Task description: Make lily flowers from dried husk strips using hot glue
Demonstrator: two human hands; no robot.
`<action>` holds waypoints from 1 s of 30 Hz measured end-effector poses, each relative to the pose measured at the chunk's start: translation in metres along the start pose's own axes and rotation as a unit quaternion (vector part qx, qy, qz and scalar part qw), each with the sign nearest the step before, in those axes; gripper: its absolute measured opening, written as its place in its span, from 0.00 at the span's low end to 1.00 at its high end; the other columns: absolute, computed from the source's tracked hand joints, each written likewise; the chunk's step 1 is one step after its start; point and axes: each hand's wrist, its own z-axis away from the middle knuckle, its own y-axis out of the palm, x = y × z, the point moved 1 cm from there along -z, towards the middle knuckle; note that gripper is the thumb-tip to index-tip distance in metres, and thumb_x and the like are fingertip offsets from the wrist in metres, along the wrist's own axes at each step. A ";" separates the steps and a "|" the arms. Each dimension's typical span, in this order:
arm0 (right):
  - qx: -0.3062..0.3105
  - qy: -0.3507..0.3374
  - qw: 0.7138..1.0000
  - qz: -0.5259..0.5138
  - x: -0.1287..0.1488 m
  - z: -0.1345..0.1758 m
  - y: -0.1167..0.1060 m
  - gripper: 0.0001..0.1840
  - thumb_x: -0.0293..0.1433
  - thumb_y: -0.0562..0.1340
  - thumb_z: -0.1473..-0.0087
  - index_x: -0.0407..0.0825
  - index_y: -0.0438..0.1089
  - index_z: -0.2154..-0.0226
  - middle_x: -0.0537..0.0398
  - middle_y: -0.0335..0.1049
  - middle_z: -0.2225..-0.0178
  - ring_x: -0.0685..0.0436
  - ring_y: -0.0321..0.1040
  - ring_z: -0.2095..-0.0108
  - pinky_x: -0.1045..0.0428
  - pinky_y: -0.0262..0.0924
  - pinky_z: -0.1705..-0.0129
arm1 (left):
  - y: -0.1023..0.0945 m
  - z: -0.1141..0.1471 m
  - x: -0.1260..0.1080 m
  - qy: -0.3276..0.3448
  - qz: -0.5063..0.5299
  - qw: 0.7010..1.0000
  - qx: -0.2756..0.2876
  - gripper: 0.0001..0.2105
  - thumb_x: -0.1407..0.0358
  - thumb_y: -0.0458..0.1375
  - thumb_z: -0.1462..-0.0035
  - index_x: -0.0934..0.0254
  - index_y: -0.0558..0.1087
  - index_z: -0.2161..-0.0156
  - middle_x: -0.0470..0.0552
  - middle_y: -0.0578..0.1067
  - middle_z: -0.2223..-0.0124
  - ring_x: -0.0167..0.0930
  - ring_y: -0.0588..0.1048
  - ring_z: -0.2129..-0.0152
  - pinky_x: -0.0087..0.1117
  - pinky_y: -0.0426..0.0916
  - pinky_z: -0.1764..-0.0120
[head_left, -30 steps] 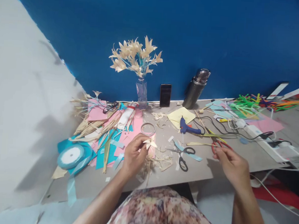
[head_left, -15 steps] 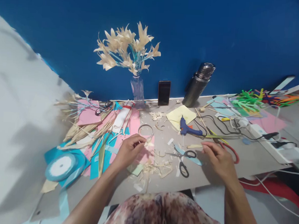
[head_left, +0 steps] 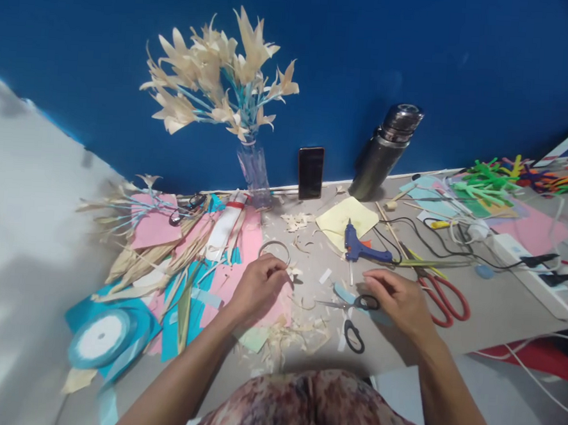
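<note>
My left hand [head_left: 261,284] is closed in a pinch over the pink paper, with a small pale husk flower [head_left: 294,274] at its fingertips. Just beyond those fingers lies a tape ring [head_left: 275,243]. On the right, my right hand [head_left: 396,301] has thumb and fingers drawn together; what they hold, if anything, cannot be made out. Black-handled scissors [head_left: 353,335] lie spread between the hands, beside a light-blue strip [head_left: 344,293]. A blue glue gun [head_left: 366,249] rests behind my right hand, its nozzle over a yellow sheet [head_left: 334,217].
Husk flowers [head_left: 201,73] stand in a clear bottle [head_left: 255,172] by the wall, near a phone [head_left: 311,174] and a flask [head_left: 386,154]. Ribbon [head_left: 98,337] and dry husks [head_left: 139,264] lie left. Red-handled scissors [head_left: 445,299], cords and a power strip [head_left: 531,269] sit right.
The view has shifted closer to the table. My left hand has moved slightly right with the flower; my right hand has moved left, and the pale strip at its fingertips no longer shows.
</note>
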 end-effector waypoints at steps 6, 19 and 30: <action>0.104 -0.097 0.985 0.099 0.040 -0.054 -0.007 0.18 0.40 0.51 0.32 0.51 0.74 0.62 0.56 0.78 0.71 0.45 0.72 0.72 0.52 0.57 0.66 | -0.007 0.008 -0.007 -0.109 0.159 0.981 -0.035 0.05 0.66 0.61 0.48 0.65 0.77 0.72 0.46 0.73 0.76 0.28 0.69 0.78 0.28 0.60 0.74; 0.185 -0.122 0.935 0.279 0.076 -0.182 0.063 0.08 0.34 0.61 0.39 0.54 0.78 0.63 0.56 0.81 0.62 0.42 0.74 0.61 0.53 0.49 0.68 | -0.014 0.017 -0.003 -0.181 0.291 0.935 -0.087 0.10 0.60 0.66 0.51 0.66 0.73 0.73 0.45 0.71 0.80 0.23 0.63 0.85 0.23 0.56 0.80; 0.239 -0.146 0.904 0.322 0.064 -0.199 0.087 0.08 0.29 0.61 0.40 0.52 0.77 0.62 0.53 0.78 0.58 0.42 0.72 0.58 0.53 0.51 0.67 | -0.018 0.016 0.013 -0.181 0.304 0.933 -0.073 0.10 0.59 0.64 0.47 0.65 0.76 0.70 0.43 0.68 0.81 0.23 0.62 0.84 0.23 0.56 0.80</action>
